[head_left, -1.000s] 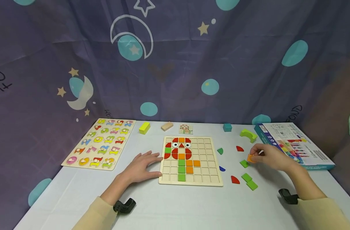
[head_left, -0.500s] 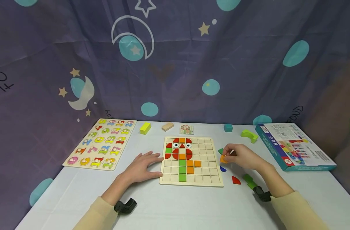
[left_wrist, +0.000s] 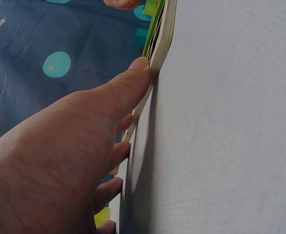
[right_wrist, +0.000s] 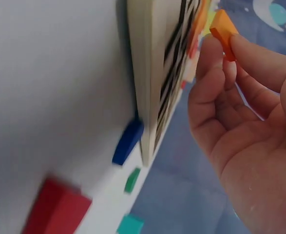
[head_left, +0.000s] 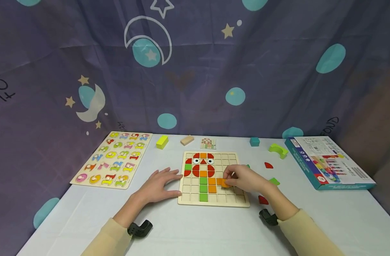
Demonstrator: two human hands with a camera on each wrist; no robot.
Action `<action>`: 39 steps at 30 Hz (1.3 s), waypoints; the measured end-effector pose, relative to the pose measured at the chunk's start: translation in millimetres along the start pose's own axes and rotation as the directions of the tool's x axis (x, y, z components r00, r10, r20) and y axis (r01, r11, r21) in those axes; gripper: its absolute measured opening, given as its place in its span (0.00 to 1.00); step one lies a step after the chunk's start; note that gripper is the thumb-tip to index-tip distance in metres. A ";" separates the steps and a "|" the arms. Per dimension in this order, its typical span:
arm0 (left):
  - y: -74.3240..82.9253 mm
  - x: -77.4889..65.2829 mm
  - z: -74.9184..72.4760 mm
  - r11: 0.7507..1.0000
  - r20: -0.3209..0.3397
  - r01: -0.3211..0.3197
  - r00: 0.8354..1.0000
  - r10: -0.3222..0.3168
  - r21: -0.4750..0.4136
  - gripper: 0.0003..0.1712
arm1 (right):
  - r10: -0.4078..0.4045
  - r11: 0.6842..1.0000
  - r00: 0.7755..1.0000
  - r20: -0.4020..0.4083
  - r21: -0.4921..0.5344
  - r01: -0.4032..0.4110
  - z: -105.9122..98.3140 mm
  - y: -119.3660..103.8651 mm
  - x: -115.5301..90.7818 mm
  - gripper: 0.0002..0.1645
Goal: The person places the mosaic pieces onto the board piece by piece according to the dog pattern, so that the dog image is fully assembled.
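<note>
An orange square tile (right_wrist: 223, 31) is pinched between the thumb and fingertips of my right hand (head_left: 247, 177). That hand is over the right half of a wooden grid board (head_left: 221, 198), just right of the orange tiles lying in it. Red, white, orange and green pieces form an owl-like figure in the board's left half. My left hand (head_left: 158, 186) lies on the table with its fingers extended, and its thumb (left_wrist: 139, 66) and a fingertip touch the board's left edge.
A number board (head_left: 113, 160) lies at the left and a flat box (head_left: 329, 161) at the right. Loose red (head_left: 268, 165), green (head_left: 274, 181) and blue pieces (right_wrist: 128, 141) lie right of the board. A picture card (head_left: 208, 143) and several blocks stand behind it.
My right hand has carried the orange tile leftward from the loose pieces on the right to above the grid board. The left hand has stayed at the board's edge.
</note>
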State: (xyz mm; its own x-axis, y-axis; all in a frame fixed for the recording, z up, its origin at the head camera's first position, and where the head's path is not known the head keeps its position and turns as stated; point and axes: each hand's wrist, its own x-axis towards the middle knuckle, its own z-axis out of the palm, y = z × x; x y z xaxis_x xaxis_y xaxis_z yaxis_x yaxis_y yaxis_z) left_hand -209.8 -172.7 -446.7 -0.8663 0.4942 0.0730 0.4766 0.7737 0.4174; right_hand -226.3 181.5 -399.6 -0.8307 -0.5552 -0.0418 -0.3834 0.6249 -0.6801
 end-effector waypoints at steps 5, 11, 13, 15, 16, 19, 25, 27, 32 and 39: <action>1.0 0.2 -0.8 1.000 0.002 0.005 1.000 -0.005 0.002 0.39 | -0.036 0.998 0.999 0.014 -0.059 0.037 9.2 -5.9 4.9 0.06; 1.3 0.0 -0.7 1.000 0.004 0.007 1.000 -0.007 0.002 0.39 | -0.039 0.994 0.999 0.024 -0.105 0.041 15.4 -8.7 7.0 0.07; 1.4 0.1 -0.5 1.000 0.004 0.006 1.000 -0.006 0.003 0.39 | -0.036 0.993 0.999 0.027 -0.110 0.039 15.9 -8.6 6.8 0.07; 1.4 0.1 -0.7 1.000 0.005 0.006 1.000 -0.006 0.005 0.39 | -0.031 0.993 0.999 0.035 -0.111 0.035 16.3 -8.4 6.6 0.06; 1.3 0.1 -0.7 1.000 0.005 0.006 1.000 -0.006 0.005 0.39 | -0.031 0.993 0.999 0.039 -0.111 0.035 16.6 -8.2 6.5 0.06; 1.3 0.0 -0.9 1.000 0.006 0.008 1.000 -0.008 0.004 0.39 | -0.046 0.991 0.998 0.045 -0.125 0.051 16.5 -8.0 5.6 0.05; 2.1 0.0 -1.6 1.000 0.007 0.008 1.000 -0.008 0.001 0.38 | -0.067 0.990 0.997 0.049 -0.121 0.073 12.0 -6.4 1.8 0.03; 2.2 0.1 -1.7 1.000 0.007 0.006 1.000 -0.006 0.001 0.38 | -0.061 0.993 0.997 0.044 -0.101 0.065 9.0 -5.6 -0.3 0.02; 2.3 0.4 -1.4 1.000 0.005 0.002 1.000 -0.002 0.001 0.38 | -0.025 0.999 0.999 0.026 -0.019 0.025 -1.5 -1.3 -9.2 0.04; 2.3 -0.7 -1.6 1.000 0.005 0.009 1.000 -0.009 0.001 0.38 | 0.000 1.000 1.000 -0.020 -0.004 0.000 -20.3 10.6 -25.4 0.06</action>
State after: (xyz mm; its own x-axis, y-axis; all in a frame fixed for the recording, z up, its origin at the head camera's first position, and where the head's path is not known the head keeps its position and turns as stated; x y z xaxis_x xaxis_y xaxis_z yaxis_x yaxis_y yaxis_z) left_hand -208.4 -171.9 -444.4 -0.8700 0.4888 0.0648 0.4687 0.7789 0.4168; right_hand -217.5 213.3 -390.9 -0.8388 -0.5438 -0.0270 -0.3850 0.6275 -0.6768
